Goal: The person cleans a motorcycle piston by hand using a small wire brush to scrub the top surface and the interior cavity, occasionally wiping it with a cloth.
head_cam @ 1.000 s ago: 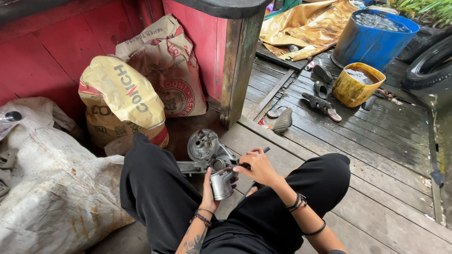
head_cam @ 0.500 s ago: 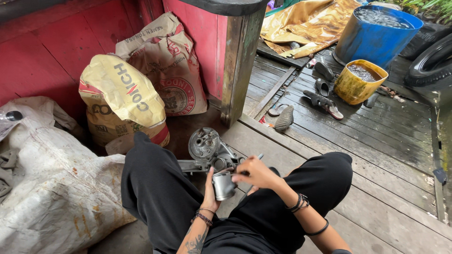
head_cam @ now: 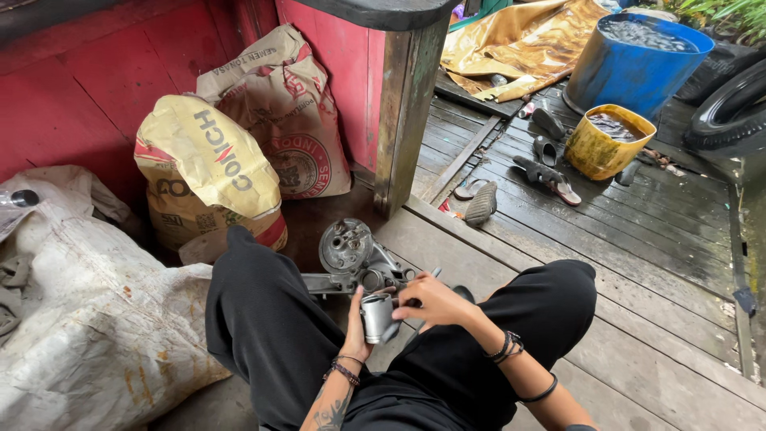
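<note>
On plank floor (head_cam: 638, 335) by red wall (head_cam: 72, 104) | left hand (head_cam: 357, 335) grips metal cylinder (head_cam: 377, 317) | right hand (head_cam: 435, 302) pinches engine part (head_cam: 351, 255)

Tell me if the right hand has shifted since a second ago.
Yes. The right hand has moved slightly left toward the metal cup, judged against the engine part.

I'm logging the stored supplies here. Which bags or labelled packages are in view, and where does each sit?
Yellow paper sack: against the red wall, bulging, cream-yellow with red trim.
Tan paper sack: behind it, leaning on the wall, brown with a round red emblem.
White woven sack: far left, slumped, dirty white, no visible label.
</note>
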